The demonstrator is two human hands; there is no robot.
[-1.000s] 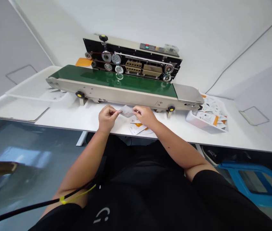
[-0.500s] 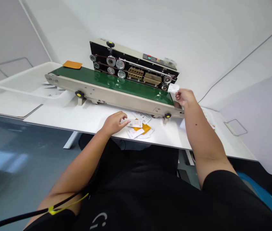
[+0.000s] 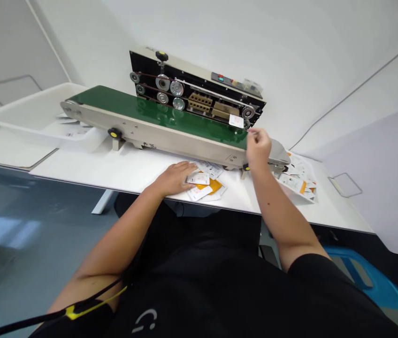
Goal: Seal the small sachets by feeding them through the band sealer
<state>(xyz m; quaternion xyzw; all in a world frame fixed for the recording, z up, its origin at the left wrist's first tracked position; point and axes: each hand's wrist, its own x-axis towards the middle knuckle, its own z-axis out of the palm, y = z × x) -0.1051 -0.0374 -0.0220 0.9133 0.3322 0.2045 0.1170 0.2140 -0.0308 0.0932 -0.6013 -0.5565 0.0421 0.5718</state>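
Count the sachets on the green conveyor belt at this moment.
1: a white sachet at the right end of the belt, just beyond the right hand. None seems hidden.

we see a band sealer (image 3: 185, 117) with a green belt on a white table (image 3: 114, 169). left of the sealer lies a shallow white tray (image 3: 33, 110) with a few printed packets (image 3: 72, 134) in it. just right of the sealer sits a heap of orange-and-white packets (image 3: 297, 180). behind the sealer to its right, a grey cable (image 3: 343, 96) runs up the wall. below and right of the sealer stands a blue stool (image 3: 378, 286).
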